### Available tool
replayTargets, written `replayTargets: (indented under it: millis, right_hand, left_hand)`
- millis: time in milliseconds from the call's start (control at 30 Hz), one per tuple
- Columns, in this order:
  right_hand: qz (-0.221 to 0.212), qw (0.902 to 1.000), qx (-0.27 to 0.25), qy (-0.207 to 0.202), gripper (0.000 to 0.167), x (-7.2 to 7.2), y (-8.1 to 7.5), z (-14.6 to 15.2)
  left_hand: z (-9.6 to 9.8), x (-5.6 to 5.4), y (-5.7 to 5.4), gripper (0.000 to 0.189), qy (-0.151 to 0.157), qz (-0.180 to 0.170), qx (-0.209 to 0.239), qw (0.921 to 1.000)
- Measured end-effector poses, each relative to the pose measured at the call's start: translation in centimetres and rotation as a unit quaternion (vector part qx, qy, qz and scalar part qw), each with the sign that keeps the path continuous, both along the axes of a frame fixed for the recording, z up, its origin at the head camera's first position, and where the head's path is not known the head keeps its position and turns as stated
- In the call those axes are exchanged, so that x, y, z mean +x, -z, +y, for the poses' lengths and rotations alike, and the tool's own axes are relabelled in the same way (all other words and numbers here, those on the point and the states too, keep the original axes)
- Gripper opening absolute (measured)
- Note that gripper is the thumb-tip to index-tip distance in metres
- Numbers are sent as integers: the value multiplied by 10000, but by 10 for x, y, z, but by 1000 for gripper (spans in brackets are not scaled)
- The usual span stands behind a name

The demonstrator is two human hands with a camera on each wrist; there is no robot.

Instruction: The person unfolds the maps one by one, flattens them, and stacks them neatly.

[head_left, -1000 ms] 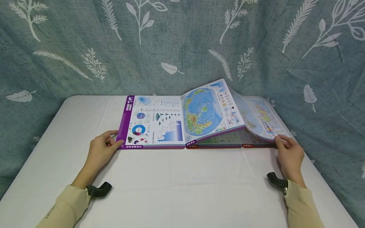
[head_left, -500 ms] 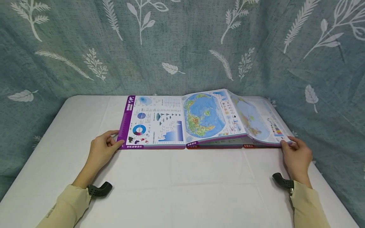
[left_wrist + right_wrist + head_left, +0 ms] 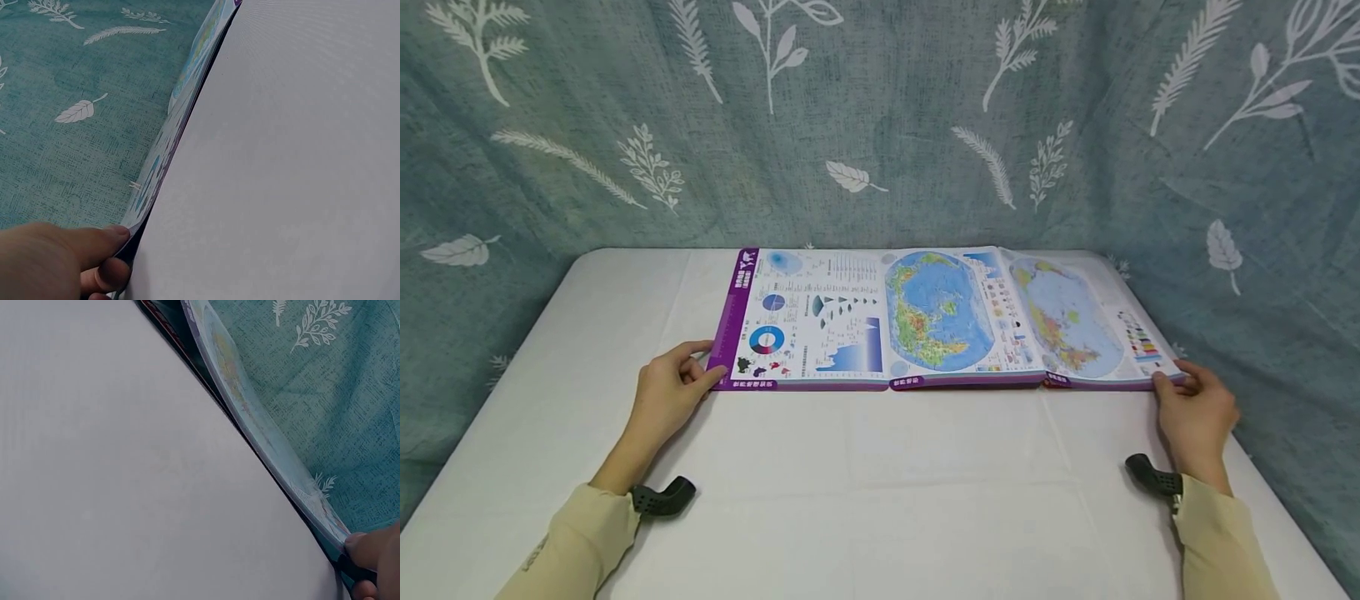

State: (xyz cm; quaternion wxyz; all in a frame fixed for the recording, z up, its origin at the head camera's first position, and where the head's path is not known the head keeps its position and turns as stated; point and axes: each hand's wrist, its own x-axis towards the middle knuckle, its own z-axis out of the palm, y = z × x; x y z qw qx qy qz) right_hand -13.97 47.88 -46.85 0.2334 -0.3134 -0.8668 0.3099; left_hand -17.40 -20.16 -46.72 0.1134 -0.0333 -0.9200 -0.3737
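Note:
A folding world map [image 3: 940, 317] with a purple border lies across the far part of the table, three panels showing side by side. Charts fill the left panel, and the other two carry world maps. My left hand [image 3: 666, 396] pinches its near left corner; in the left wrist view the thumb [image 3: 103, 244] is on top and fingers are below. At the near right corner my right hand [image 3: 1198, 412] pinches the map's edge. In the right wrist view the printed sheet [image 3: 250, 419] bows slightly above a darker layer beneath it. Most of the lower layers are hidden.
A white-covered table [image 3: 880, 492] carries the map. Behind it hangs a teal curtain [image 3: 880, 125] with white leaf prints, which also shows along both sides. A black wrist device [image 3: 662, 497] sits at the left cuff, another one [image 3: 1153, 477] at the right.
My right hand has moved outward to the right with the map's corner. The raised middle panel has come down and the right panel has spread flatter. My left hand stays at its corner.

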Motion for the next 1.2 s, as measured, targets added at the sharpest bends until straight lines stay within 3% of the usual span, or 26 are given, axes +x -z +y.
replayTargets:
  millis: [600, 1200]
  right_hand:
    - [227, 9982, 525, -195, 41, -3, 3, 4]
    - [285, 9979, 581, -99, 34, -5, 6, 7]
  left_hand:
    - [-1, -1, -2, 43, 58, 60, 28, 10000]
    - [-1, -2, 1, 44, -36, -23, 17, 10000]
